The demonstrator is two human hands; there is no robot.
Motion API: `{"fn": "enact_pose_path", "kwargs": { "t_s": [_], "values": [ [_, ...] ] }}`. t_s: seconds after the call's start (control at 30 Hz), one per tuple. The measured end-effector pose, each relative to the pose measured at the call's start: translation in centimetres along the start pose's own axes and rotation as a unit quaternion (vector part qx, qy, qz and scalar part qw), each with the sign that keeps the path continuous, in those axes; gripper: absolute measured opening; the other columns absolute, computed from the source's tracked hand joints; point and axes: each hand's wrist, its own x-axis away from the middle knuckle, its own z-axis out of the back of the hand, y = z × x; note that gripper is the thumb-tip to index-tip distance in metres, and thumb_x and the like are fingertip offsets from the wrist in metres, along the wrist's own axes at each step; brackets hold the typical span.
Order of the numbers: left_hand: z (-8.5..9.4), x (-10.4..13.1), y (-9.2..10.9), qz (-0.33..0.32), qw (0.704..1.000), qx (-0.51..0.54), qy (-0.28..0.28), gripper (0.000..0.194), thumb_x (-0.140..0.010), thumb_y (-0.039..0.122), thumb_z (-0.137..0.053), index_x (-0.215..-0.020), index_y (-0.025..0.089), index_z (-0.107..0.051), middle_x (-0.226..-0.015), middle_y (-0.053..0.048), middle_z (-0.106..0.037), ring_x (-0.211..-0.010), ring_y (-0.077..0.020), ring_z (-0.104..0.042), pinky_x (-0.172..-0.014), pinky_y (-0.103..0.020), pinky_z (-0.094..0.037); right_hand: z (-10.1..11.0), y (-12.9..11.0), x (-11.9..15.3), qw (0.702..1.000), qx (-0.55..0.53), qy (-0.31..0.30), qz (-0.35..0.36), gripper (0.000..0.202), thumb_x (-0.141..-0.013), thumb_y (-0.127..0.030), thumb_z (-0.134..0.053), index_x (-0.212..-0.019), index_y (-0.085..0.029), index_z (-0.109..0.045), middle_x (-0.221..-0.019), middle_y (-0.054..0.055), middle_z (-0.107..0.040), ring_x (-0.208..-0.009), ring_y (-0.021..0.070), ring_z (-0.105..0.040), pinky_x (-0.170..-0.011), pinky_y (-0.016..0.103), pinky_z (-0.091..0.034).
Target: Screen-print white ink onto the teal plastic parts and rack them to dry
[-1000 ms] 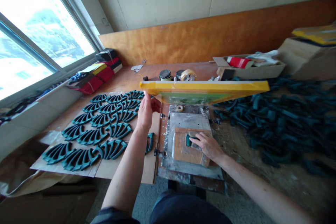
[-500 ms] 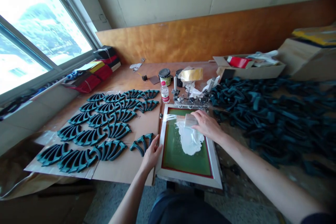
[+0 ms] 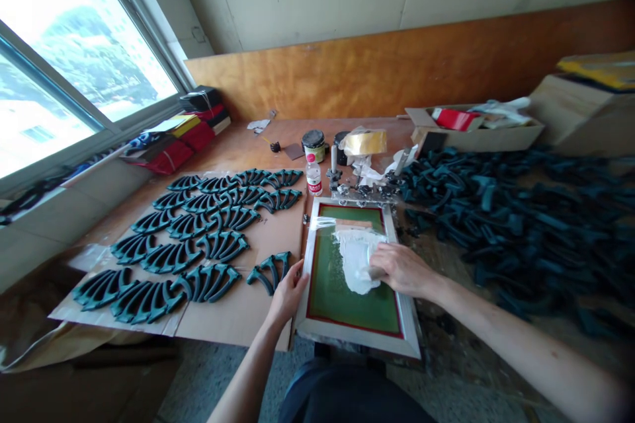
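A screen-printing frame (image 3: 409, 340) with green mesh (image 3: 347, 317) lies flat at the table's front edge. White ink (image 3: 354, 258) is spread in a thick patch on the mesh. My right hand (image 3: 399, 269) is closed around a squeegee (image 3: 377, 271), mostly hidden by the fingers, at the right side of the ink. My left hand (image 3: 290, 291) grips the frame's left edge, its fingers curled and partly out of sight. A metal hinge clamp (image 3: 364, 193) sits at the frame's far end.
Dark green curved plastic parts (image 3: 171, 256) lie in rows on cardboard (image 3: 223, 327) to the left. A big heap of similar parts (image 3: 486, 211) covers the right. Behind the frame stand a bottle (image 3: 313, 178), an ink can (image 3: 313, 145) and a tape roll (image 3: 364, 142).
My right hand has brought the squeegee from the far end of the mesh toward me, over the white ink, and tilted it. My left hand stays at the frame's edge.
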Motion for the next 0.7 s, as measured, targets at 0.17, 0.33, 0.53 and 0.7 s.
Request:
{"fn": "enact_pose_path", "kwargs": {
  "t_s": [0.17, 0.33, 0.53, 0.7],
  "values": [
    [0.0, 0.2, 0.3, -0.001, 0.998, 0.064, -0.019, 0.065, -0.08, 0.055, -0.058, -0.133, 0.018, -0.05, -0.091, -0.007, -0.072, -0.082, -0.0218, -0.067, -0.073, -0.031, -0.052, -2.8, -0.9, 1.3, 0.991, 0.048, 0.119, 0.042, 0.025, -0.082, -0.004, -0.045, -0.091, -0.015, -0.065, -0.087, 0.008, -0.065, -0.087, 0.0207, -0.054, -0.077, 0.033, -0.041],
    [0.1, 0.6, 1.8, 0.005, 0.992, 0.12, -0.048, 0.067, -0.079, 0.053, -0.06, -0.133, 0.016, -0.048, -0.083, -0.005, -0.07, -0.075, -0.0196, -0.066, -0.065, -0.028, -0.051, -0.8, -0.2, 0.3, 0.998, 0.005, 0.055, -0.01, 0.011, -0.086, -0.019, -0.055, -0.09, -0.02, -0.065, -0.083, 0.004, -0.065, -0.084, 0.0199, -0.056, -0.08, 0.033, -0.042],
    [2.0, 2.4, 7.4, 0.051, 0.99, 0.124, -0.046, 0.078, -0.073, 0.053, -0.067, -0.139, 0.017, -0.044, -0.066, 0.001, -0.063, -0.054, -0.0125, -0.055, -0.049, -0.02, -0.039, 4.0, 3.7, -4.9, 0.977, 0.045, 0.115, -0.176, 0.052, -0.086, -0.035, -0.059, -0.136, -0.026, -0.047, -0.105, 0.005, -0.068, -0.092, 0.0215, -0.06, -0.081, 0.033, -0.046],
    [3.4, 2.4, 13.8, -0.037, 0.987, 0.154, 0.015, 0.053, -0.08, 0.063, -0.054, -0.102, 0.016, -0.068, -0.088, -0.004, -0.067, -0.075, -0.0162, -0.06, -0.061, -0.023, -0.046, 5.0, 7.8, -0.8, 0.921, 0.003, 0.231, -0.314, 0.038, -0.094, -0.043, -0.039, -0.114, -0.019, -0.06, -0.089, 0.007, -0.068, -0.075, 0.0197, -0.062, -0.068, 0.03, -0.047]
  ]
}}
